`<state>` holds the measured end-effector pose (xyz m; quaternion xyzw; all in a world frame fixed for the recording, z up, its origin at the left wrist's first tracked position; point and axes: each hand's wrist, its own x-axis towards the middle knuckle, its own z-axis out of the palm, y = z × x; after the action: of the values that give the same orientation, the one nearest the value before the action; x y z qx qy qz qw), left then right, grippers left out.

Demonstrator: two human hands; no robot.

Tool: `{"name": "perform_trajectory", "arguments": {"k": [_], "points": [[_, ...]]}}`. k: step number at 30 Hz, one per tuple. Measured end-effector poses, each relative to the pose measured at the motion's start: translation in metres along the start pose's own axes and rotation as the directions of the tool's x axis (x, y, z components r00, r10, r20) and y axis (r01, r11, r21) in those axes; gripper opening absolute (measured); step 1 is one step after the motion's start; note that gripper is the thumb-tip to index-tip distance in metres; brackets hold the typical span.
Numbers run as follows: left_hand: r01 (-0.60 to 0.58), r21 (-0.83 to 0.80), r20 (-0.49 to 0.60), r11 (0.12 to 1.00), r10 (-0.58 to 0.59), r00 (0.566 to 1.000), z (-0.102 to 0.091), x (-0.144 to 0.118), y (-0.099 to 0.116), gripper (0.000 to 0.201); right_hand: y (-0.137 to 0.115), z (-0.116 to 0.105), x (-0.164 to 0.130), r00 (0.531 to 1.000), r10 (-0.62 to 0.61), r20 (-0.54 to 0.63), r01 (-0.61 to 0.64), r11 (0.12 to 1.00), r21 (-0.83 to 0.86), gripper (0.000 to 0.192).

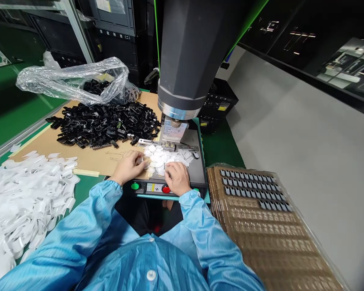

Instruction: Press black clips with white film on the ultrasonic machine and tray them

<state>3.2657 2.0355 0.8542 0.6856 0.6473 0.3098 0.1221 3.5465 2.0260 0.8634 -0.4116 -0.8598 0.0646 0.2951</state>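
A loose heap of small curved white plastic pieces lies on the grey base plate of a press-like machine. At the heap's left edge is my left hand, thumb and forefinger curled round what looks like a white piece. My right hand rests at the near side of the heap, its fingers bent and close together over the white pieces. Whatever lies under those fingertips is hidden. Just behind the heap, the machine's metal fixture sits below the dark machine head.
Black plastic parts are piled on cardboard, with a clear bag behind. More white pieces cover the left side. Green and red buttons line the machine's front. At right, stacked trays hold rows of parts.
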Motion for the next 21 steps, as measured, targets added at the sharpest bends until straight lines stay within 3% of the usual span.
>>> {"name": "perform_trajectory", "arguments": {"k": [3,11,18,21], "points": [[-0.107,0.018,-0.033,0.994,0.108,0.994,-0.004,-0.008,0.008,0.037,0.0,0.001,-0.001,1.0,0.019,-0.024,-0.019,1.0,0.007,0.012],[-0.371,0.107,0.179,0.922,0.349,0.92,-0.009,-0.031,0.032,0.037,0.01,0.014,-0.007,0.963,0.133,-0.235,-0.115,0.989,0.089,0.011],[-0.628,0.152,0.279,0.763,0.577,0.768,0.006,-0.02,0.061,0.033,0.017,0.018,-0.01,0.903,0.196,-0.382,-0.16,0.979,0.123,0.009],[-0.678,0.197,0.29,0.708,0.618,0.73,0.013,-0.007,0.065,0.03,0.016,0.017,-0.009,0.881,0.203,-0.426,-0.163,0.978,0.128,0.012]]}}
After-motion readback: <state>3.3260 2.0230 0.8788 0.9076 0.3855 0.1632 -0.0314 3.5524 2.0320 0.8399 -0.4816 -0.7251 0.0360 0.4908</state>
